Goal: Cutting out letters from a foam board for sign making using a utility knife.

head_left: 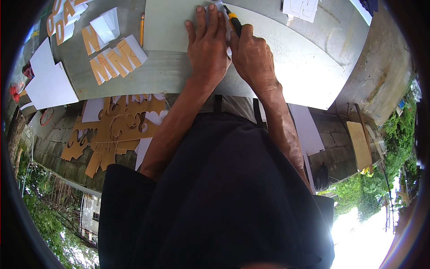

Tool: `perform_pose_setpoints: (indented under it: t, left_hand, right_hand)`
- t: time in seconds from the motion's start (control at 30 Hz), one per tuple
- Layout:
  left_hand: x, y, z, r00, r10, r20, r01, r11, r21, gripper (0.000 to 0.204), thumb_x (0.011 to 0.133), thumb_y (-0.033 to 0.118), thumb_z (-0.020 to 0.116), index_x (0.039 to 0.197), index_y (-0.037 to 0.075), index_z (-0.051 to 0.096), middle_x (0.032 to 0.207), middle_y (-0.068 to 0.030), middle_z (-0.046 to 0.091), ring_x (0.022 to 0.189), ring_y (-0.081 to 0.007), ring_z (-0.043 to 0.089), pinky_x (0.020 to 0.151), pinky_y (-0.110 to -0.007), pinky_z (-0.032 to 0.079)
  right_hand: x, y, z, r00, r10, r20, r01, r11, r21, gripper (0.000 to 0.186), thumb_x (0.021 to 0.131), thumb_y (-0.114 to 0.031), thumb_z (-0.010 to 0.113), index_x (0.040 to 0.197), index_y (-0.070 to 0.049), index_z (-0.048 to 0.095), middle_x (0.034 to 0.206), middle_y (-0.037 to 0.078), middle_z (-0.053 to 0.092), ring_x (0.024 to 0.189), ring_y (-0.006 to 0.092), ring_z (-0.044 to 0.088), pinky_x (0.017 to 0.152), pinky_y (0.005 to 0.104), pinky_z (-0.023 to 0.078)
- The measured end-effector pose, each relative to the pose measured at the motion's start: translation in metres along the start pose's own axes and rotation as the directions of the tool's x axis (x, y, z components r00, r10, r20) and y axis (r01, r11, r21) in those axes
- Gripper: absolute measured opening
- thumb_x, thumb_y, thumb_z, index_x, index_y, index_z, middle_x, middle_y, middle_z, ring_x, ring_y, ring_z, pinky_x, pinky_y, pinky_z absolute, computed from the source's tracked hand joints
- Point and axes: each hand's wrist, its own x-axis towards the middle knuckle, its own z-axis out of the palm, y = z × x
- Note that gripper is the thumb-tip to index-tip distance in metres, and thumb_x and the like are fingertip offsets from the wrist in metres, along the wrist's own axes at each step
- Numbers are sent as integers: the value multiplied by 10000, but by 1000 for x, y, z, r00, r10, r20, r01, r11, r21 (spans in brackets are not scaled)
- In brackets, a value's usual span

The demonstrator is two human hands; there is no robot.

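Observation:
My right hand [253, 56] grips a black-and-yellow utility knife [233, 20], its tip pointing away from me and slightly left. Beside it, my left hand [207, 51] lies flat with fingers stretched forward, pressing on a small white piece [219, 4] that is mostly hidden under the fingers. The knife's tip is close to the right edge of that piece. Under both hands is a large pale sheet [165, 27] with scratch marks, spread over the grey metal table [170, 67].
Left of the sheet lie a yellow pencil [142, 29] and several cut letters [121, 56] with brown faces. A white offcut [51, 80] lies at the table's left edge. Below the table are brown cut-out scraps [118, 121]. Another white paper [301, 9] is at the far right.

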Motion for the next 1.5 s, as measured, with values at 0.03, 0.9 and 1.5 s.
perform_pose_setpoints:
  t: [0.03,0.9,1.5]
  left_hand:
    - [1,1,0,1000,10,-12,-10,1000,0,698,798,95,744,1443,-7,496,1584,-184,381,1489,-413,303,1149,-643,289]
    - [4,2,2,1000,-2,31,3,999,-34,706,750,87,813,1381,-75,541,1580,-215,380,1495,-435,279,1164,-652,255]
    - [1,0,-9,1000,0,18,2,996,-86,743,753,68,806,1424,-37,506,1581,-188,388,1474,-404,339,1168,-569,336]
  right_hand:
    - [0,-1,-2,1000,12,0,-12,1000,-19,341,1041,-306,511,987,29,476,734,295,669,748,494,696,672,558,554]
    - [-60,14,7,989,141,51,-136,987,-90,145,940,-103,572,908,0,475,691,200,668,630,390,708,569,486,572]
    - [-86,27,-10,969,237,74,-241,969,53,255,1001,-241,564,954,-8,473,652,221,645,631,457,668,604,553,523]
